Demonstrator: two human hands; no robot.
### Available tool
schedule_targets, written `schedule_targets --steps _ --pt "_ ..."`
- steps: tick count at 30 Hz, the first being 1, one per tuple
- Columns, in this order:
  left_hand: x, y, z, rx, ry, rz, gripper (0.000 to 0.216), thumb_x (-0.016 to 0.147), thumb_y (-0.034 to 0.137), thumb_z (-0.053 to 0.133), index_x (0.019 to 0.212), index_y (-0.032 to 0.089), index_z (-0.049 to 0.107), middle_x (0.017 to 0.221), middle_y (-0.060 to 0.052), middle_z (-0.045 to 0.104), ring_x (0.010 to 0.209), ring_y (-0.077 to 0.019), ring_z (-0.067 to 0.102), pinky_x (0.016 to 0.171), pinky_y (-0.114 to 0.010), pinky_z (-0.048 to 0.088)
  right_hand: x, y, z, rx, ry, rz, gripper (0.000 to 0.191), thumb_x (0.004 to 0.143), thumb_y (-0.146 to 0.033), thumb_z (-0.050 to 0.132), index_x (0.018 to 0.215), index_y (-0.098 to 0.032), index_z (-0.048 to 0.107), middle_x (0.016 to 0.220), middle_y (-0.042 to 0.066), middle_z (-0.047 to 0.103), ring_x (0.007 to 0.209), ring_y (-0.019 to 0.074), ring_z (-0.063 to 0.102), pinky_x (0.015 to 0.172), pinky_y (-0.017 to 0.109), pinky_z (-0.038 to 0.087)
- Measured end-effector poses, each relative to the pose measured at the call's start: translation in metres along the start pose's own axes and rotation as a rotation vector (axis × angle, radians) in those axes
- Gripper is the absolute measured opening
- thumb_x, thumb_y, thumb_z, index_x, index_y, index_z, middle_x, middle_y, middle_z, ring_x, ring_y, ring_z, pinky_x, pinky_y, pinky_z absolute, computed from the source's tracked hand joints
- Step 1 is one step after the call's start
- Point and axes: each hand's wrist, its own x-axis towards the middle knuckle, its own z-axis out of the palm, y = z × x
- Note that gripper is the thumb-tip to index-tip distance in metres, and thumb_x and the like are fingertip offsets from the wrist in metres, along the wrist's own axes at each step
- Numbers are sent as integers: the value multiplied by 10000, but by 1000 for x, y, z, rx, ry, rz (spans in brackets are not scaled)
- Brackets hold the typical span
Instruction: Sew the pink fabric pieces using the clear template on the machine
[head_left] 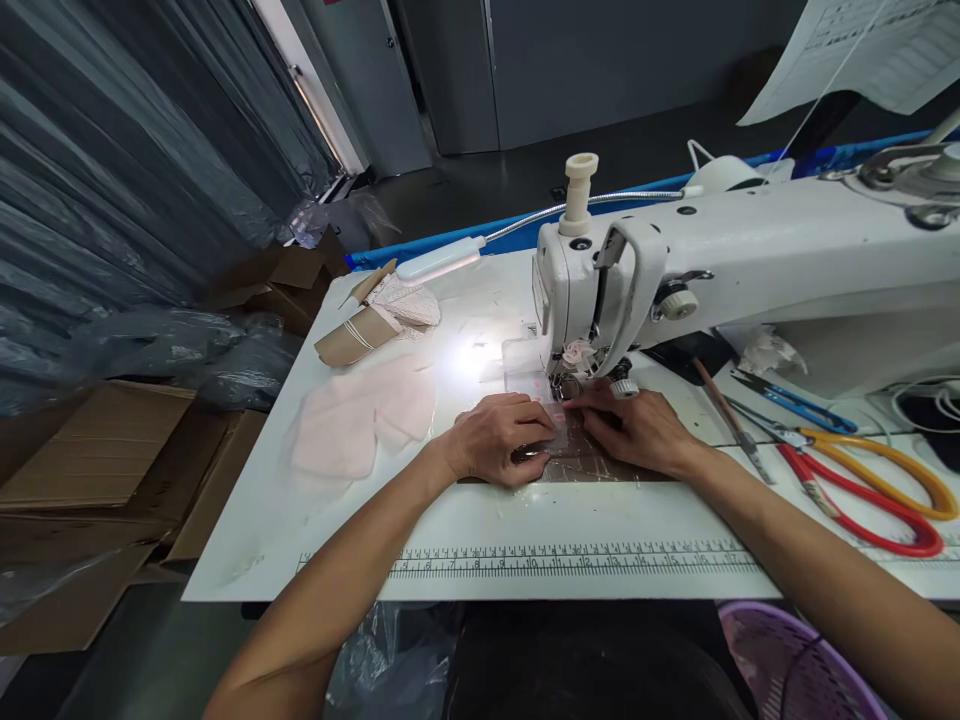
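A white sewing machine (720,270) stands on a white table (480,570). Both my hands rest at its needle area. My left hand (499,438) lies with curled fingers pressing down on a small clear plastic piece (559,432) with pink marks. My right hand (637,428) presses the same piece from the right, fingertips pinched close to the presser foot (568,383). A clear guide plate (521,360) sits just behind the needle. Under my hands a brownish sheet (600,468) lies on the table.
Pale pink fabric pieces (360,420) are stacked left of my hands. A bundle of cardboard and lace (379,320) lies behind them. Red and orange-handled scissors (870,490) and blue snips (787,400) lie to the right. Cardboard boxes (112,470) stand on the floor at left; a purple basket (795,670) below.
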Motion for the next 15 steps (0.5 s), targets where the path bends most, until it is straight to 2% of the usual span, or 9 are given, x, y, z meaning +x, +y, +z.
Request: schedule_targets --steps 3,7,12,15 --pt "0 0 -1 11 -18 18 174 793 243 570 891 159 688 931 -68 691 776 -169 625 701 -322 530 -1 1 -2 -74 -26 -104 393 894 -384 440 1232 -346 637 882 28 678 563 131 519 534 259 285" --pt "0 0 -2 62 -55 39 177 801 279 570 865 170 694 961 -70 677 768 -165 607 696 -325 519 -1 1 -4 -124 -34 -187 370 882 -348 468 1200 -368 655 1071 36 655 617 120 539 567 258 317" --pt "-2 1 -2 148 -118 44 220 811 323 553 882 180 704 1034 -72 673 753 -164 587 713 -339 505 -2 -2 -4 -130 7 -220 370 885 -318 468 1196 -326 668 1070 51 647 623 118 533 582 260 354" --pt "-1 2 -3 174 -126 61 230 818 331 540 852 175 706 1006 -69 678 702 -156 572 681 -331 493 -3 -2 -3 -120 7 -232 363 892 -317 470 1193 -316 671 1082 62 644 670 134 569 592 261 374"
